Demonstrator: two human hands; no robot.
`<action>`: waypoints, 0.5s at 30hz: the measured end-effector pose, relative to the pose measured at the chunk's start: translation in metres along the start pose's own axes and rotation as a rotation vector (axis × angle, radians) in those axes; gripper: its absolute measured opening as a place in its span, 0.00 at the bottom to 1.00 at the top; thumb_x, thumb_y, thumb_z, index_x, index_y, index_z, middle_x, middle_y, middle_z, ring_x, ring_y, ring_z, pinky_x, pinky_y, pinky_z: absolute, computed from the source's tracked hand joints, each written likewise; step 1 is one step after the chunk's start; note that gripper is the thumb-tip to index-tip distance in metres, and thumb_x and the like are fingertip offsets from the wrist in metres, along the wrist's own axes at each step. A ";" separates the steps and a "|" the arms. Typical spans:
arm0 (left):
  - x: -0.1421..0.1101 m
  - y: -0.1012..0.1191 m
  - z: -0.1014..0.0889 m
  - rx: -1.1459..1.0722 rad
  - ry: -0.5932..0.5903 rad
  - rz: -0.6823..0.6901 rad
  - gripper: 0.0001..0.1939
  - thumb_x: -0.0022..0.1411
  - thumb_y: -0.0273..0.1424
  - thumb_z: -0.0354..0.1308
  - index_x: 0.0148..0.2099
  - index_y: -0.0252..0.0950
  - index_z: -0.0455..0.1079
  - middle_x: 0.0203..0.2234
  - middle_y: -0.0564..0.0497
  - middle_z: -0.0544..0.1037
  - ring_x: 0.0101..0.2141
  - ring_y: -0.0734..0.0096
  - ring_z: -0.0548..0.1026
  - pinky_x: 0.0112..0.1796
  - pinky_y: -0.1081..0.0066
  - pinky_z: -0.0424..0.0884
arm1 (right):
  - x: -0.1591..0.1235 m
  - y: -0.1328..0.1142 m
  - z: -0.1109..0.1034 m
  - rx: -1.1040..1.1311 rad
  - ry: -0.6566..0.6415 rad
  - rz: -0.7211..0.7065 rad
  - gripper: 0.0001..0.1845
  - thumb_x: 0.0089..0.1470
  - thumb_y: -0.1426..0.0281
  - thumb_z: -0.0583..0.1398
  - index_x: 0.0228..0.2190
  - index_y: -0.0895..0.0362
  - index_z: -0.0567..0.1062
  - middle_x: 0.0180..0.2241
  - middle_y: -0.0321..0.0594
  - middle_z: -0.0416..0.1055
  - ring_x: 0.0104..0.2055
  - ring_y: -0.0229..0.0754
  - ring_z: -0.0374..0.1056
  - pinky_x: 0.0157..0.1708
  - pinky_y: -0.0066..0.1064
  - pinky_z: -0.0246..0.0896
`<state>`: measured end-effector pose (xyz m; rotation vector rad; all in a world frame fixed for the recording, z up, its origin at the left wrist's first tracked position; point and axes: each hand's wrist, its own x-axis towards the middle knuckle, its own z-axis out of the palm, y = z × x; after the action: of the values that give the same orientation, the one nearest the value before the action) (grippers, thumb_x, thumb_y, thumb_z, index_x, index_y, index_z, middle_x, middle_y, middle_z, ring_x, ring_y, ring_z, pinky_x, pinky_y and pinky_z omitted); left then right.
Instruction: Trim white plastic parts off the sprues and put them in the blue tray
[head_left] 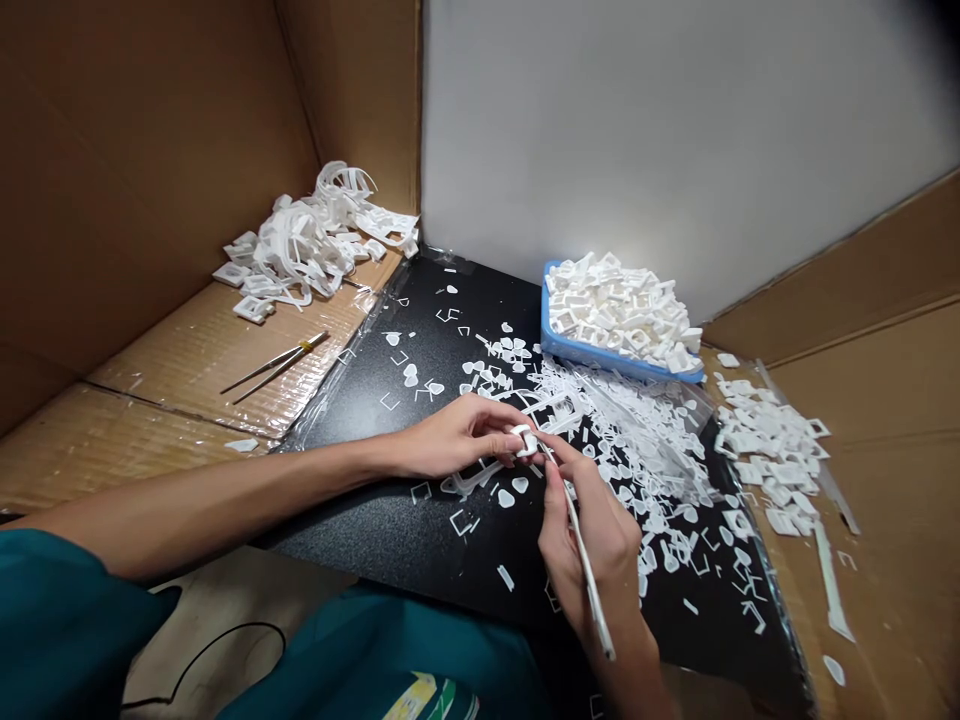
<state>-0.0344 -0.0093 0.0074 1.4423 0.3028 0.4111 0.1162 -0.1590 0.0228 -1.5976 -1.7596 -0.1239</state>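
Note:
Between thumb and fingers, my left hand (469, 437) pinches a small white plastic part (524, 440) above the black tabletop (337, 480). My right hand (592, 520) is closed around a thin metal pick-like tool (589, 570), gripped like a pen. Its far tip meets or nearly touches the white part; the exact contact is hidden by my fingers. White offcuts (637, 440) lie scattered under and around both hands, some of them flat rounded pieces and others thin angular strips.
A blue basket (600, 358) heaped with white parts stands at the back. Tweezers (275, 367) lie on the cardboard at left, in front of a pile of white strips and frames (300, 245). More white pieces (772, 450) sit at right. Cardboard walls (150, 130) enclose the table.

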 end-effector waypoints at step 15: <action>0.001 -0.012 0.002 -0.190 0.028 -0.093 0.10 0.70 0.32 0.67 0.49 0.31 0.82 0.40 0.42 0.86 0.40 0.67 0.84 0.42 0.69 0.79 | 0.001 0.006 -0.012 0.318 -0.075 0.418 0.10 0.71 0.63 0.61 0.35 0.50 0.73 0.49 0.43 0.85 0.43 0.48 0.84 0.42 0.36 0.79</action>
<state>-0.0313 -0.0114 -0.0039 1.2326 0.3425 0.3745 0.1270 -0.1630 0.0301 -1.7038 -1.3783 0.4003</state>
